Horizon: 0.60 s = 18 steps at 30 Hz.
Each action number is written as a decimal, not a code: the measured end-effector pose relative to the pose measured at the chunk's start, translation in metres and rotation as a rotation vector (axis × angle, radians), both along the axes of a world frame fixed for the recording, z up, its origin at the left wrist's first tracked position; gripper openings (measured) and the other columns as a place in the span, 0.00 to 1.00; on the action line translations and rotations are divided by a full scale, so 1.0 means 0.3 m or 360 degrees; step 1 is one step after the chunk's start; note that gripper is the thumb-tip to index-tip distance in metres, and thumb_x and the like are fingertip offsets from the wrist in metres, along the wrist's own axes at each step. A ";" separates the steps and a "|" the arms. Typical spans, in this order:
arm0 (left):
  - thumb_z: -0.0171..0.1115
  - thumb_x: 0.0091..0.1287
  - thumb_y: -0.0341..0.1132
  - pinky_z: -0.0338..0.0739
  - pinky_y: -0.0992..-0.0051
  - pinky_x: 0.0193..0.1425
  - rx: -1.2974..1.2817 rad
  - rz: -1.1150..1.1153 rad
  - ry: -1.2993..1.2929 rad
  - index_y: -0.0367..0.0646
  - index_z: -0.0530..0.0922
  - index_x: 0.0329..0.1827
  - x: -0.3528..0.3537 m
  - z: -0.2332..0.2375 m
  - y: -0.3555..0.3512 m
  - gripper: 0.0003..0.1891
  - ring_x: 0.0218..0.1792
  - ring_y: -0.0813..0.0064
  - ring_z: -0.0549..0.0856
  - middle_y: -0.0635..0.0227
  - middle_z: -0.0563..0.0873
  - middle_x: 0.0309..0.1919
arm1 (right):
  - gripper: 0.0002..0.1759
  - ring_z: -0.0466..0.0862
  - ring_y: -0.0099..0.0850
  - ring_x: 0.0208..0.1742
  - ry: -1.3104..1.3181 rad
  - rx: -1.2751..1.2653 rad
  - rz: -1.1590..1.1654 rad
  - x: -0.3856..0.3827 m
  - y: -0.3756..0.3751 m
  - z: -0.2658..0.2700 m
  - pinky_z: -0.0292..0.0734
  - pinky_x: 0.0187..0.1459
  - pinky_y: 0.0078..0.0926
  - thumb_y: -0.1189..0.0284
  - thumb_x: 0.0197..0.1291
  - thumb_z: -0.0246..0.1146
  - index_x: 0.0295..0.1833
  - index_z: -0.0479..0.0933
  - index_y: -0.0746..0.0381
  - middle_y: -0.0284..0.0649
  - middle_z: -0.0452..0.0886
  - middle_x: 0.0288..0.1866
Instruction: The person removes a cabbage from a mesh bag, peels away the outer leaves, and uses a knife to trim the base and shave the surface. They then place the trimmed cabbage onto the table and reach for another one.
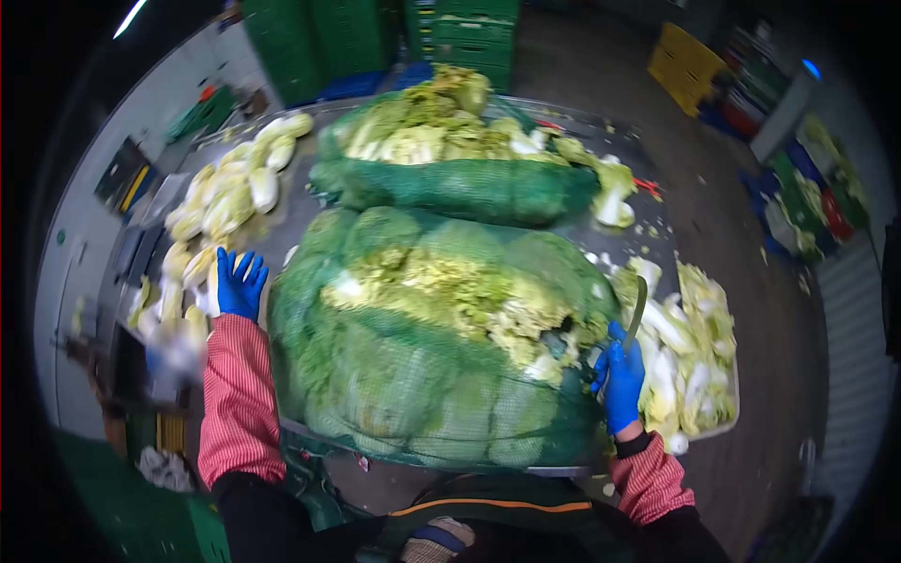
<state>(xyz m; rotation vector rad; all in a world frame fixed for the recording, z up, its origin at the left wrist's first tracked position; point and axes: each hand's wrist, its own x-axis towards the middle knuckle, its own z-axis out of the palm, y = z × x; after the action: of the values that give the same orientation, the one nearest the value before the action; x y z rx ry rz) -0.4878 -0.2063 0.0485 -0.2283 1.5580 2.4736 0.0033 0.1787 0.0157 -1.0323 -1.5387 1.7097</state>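
My left hand (242, 283), in a blue glove, has its fingers spread and holds nothing. It is beside the near green mesh sack (422, 375), close to a pile of trimmed Chinese cabbages (230, 199) on the left. In my blue-gloved right hand (621, 380) is a knife (638, 308), its narrow, slightly curved blade pointing up. That hand is at the sack's right side; its handle is hidden by the fingers. Through the sack's long opening, leafy cabbages (450, 296) show. Behind it lies a second mesh sack (450, 192), also open over cabbages.
Both sacks lie on a metal table (296, 192). At its right stands a pale container (736, 399) heaped with cabbage leaves. Green crates (474, 38) are stacked at the back, a yellow crate (690, 66) farther right. Red-handled items (648, 188) lie near the table's right edge.
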 end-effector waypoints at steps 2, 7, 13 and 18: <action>0.51 0.71 0.60 0.74 0.67 0.62 -0.0128 -0.0618 0.0280 0.44 0.65 0.71 0.103 0.091 0.215 0.35 0.60 0.67 0.78 0.59 0.77 0.63 | 0.21 0.68 0.12 0.20 0.0016 0.0039 -0.0202 0.066 0.020 -0.067 0.64 0.16 0.11 0.65 0.73 0.53 0.68 0.69 0.57 0.28 0.72 0.25; 0.54 0.73 0.41 0.78 0.75 0.52 -0.0848 -0.1988 0.0490 0.40 0.78 0.61 0.599 0.148 0.786 0.19 0.45 0.78 0.84 0.66 0.85 0.49 | 0.30 0.79 0.33 0.40 -0.0776 0.0486 -0.0035 0.262 0.023 -0.391 0.75 0.45 0.32 0.60 0.65 0.62 0.69 0.66 0.59 0.39 0.80 0.53; 0.78 0.44 0.57 0.71 0.60 0.65 -0.2596 -0.1719 0.1527 0.38 0.64 0.70 0.940 0.063 1.055 0.52 0.62 0.49 0.75 0.46 0.71 0.64 | 0.31 0.78 0.33 0.39 -0.0753 0.0453 -0.0083 0.370 0.156 -0.434 0.74 0.44 0.30 0.62 0.64 0.63 0.69 0.65 0.61 0.43 0.81 0.51; 0.81 0.36 0.59 0.69 0.59 0.68 -0.2632 -0.1263 0.1790 0.34 0.56 0.72 0.995 -0.069 1.158 0.63 0.65 0.46 0.70 0.43 0.64 0.69 | 0.28 0.76 0.30 0.38 -0.0576 0.0759 -0.0158 0.457 0.395 -0.506 0.74 0.43 0.27 0.68 0.64 0.62 0.67 0.66 0.65 0.46 0.79 0.52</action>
<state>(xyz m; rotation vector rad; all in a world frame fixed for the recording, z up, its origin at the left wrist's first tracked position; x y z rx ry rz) -0.1893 0.1412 0.0277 1.3899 2.7549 0.1320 0.1404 0.2971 -0.1359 -1.1725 -1.9579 1.0441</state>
